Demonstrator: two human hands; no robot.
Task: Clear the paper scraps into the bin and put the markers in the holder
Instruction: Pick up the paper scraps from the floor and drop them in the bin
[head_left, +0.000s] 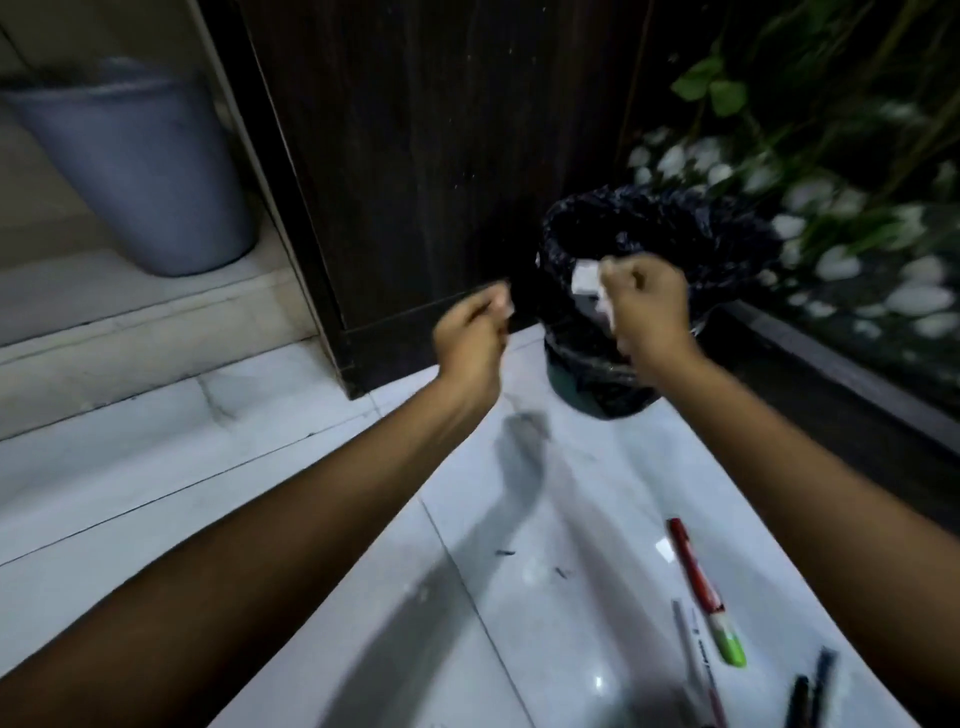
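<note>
Near floor: glossy white tiled floor (311, 519) with thin dark joints, reflecting light.
Markers: at the near right lie a red marker with a green cap (702, 587), a thin white pen (693, 654) just left of it, and dark markers (810, 691) at the bottom edge; all lie apart from both hands.
Loose scrap: a small white paper scrap on the floor (666, 551), just left of the red marker's far end.
Left hand (470, 343): fingers curled, pinching a small white paper scrap (503, 306) at the fingertips; it hovers left of the bin, short of the rim.
Right hand (649, 306): closed in a fist on crumpled white paper scraps (587, 275), over the near rim of the bin.
Bin: small round bin lined with a crinkled black plastic bag (623, 218), standing on the floor at the far right.
Behind: dark wood-grain panel (441, 156) just left of the bin.
Far left: grey plastic bucket (140, 171) on a beige step, blurred.
Far right: green leafy plants (727, 88) over white pebbles (831, 260), behind a dark ledge.
</note>
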